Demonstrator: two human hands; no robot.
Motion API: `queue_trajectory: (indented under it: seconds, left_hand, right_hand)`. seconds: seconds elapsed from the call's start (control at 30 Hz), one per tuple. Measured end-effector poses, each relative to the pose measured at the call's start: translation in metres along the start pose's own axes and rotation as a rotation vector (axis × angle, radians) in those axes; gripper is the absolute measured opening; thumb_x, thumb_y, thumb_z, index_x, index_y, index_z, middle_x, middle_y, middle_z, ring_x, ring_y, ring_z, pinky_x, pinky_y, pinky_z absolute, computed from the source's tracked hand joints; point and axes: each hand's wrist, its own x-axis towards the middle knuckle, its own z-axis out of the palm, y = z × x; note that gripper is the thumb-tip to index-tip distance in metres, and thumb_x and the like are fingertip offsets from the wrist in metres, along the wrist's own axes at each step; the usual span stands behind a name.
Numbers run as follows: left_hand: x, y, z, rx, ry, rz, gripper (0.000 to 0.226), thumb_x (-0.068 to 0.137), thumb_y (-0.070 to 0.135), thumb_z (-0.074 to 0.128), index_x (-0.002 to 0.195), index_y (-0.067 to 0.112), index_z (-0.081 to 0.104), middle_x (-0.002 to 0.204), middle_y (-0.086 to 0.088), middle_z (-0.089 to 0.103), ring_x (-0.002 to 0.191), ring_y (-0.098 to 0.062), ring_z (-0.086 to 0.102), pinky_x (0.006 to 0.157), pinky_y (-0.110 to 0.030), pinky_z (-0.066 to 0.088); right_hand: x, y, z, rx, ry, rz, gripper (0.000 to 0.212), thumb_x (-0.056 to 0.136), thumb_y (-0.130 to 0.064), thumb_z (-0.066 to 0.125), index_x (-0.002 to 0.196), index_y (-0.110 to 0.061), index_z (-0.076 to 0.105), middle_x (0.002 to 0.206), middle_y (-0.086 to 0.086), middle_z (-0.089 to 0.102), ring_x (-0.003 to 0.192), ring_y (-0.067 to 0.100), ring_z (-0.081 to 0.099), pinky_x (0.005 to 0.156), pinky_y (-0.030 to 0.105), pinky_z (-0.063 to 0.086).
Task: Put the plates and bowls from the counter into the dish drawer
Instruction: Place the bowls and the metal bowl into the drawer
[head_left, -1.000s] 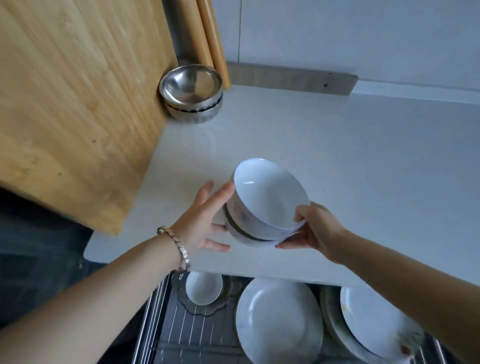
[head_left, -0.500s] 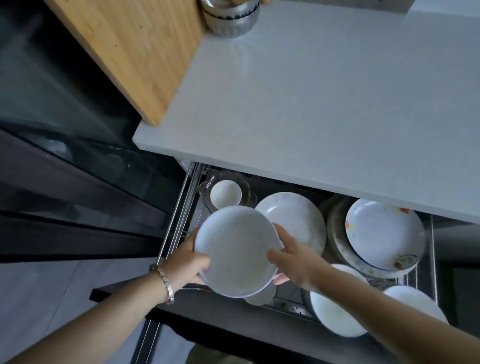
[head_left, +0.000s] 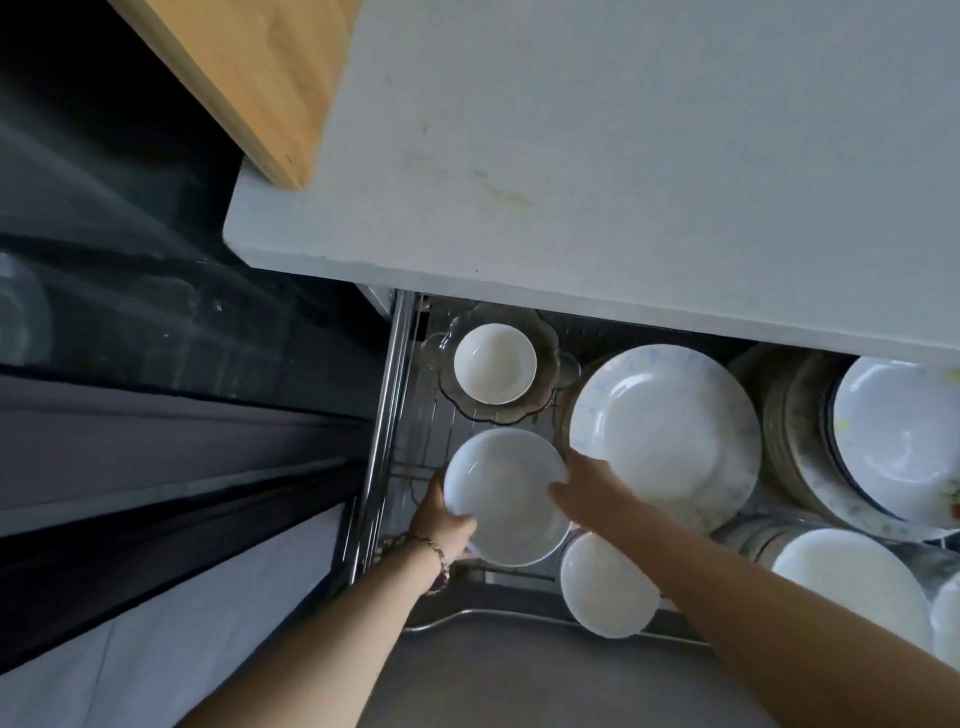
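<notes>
Together both hands (head_left: 444, 530) (head_left: 584, 488) hold bowl (head_left: 506, 493) inside drawer (head_left: 387, 441).

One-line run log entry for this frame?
step: bowl placement | left hand: holds white bowl | right hand: holds white bowl | location: over dish drawer, left side

Two hands in your view: left hand (head_left: 441, 525), right hand (head_left: 584, 488). One bracelet (head_left: 439, 561). White bowls, three you can be sure of: large bowl (head_left: 506, 499), small bowl (head_left: 494, 364), front bowl (head_left: 608, 597). One scalloped glass dish (head_left: 553, 338). One blue-flecked plate (head_left: 665, 431). One plate stack (head_left: 789, 441), too tightly packed to count, topped by one printed plate (head_left: 904, 436). Two more white rounds (head_left: 852, 582) (head_left: 948, 618); plate or bowl, unclear. One wooden board (head_left: 249, 78). One drawer (head_left: 387, 415). One counter (head_left: 623, 156).
</notes>
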Motion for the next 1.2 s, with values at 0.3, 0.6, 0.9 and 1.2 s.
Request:
queue_trajectory:
  seconds: [0.3,0.6,0.9,1.2]
  left_hand:
    - [0.014,-0.009,0.005,0.096,-0.091,0.106,0.077,0.079,-0.017,0.044,0.143,0.023,0.027,0.119,-0.009,0.049,0.101,-0.02,0.045,0.075,-0.026,0.042]
    - [0.025,-0.01,-0.001,0.488,-0.091,0.108,0.079,0.083,0.023,0.063,0.148,0.029,0.018,0.132,-0.009,0.05,0.117,-0.029,0.053,0.092,-0.038,0.052]
    - [-0.036,0.067,-0.022,0.539,0.168,0.31,0.023,0.092,0.016,0.049,0.113,0.011,0.058,0.119,-0.008,0.06,0.107,-0.023,0.06,0.088,-0.028,0.048]
    - [-0.102,0.238,-0.063,0.225,0.317,0.653,0.024,0.085,0.005,0.048,0.072,0.022,0.059,0.086,-0.01,0.067,0.087,-0.032,0.068,0.085,-0.042,0.055]
  right_hand:
    - [0.008,0.015,0.017,-0.274,0.12,0.034,0.048,0.097,-0.009,0.035,0.144,-0.012,0.028,0.125,0.02,0.056,0.104,0.035,0.062,0.086,0.038,0.05]
    - [0.001,0.02,0.018,-0.427,0.205,0.003,0.041,0.1,-0.037,0.027,0.137,-0.018,0.03,0.109,0.013,0.066,0.097,0.03,0.066,0.079,0.037,0.054]
    - [-0.048,-0.003,-0.047,-0.315,0.149,-0.109,0.035,0.096,-0.029,0.041,0.128,-0.018,0.049,0.122,0.009,0.063,0.106,0.026,0.063,0.092,0.034,0.05]
    - [-0.111,-0.107,-0.185,0.45,0.054,-0.331,0.012,0.093,-0.014,0.049,0.091,-0.014,0.06,0.071,0.002,0.066,0.058,0.013,0.062,0.055,0.017,0.052]
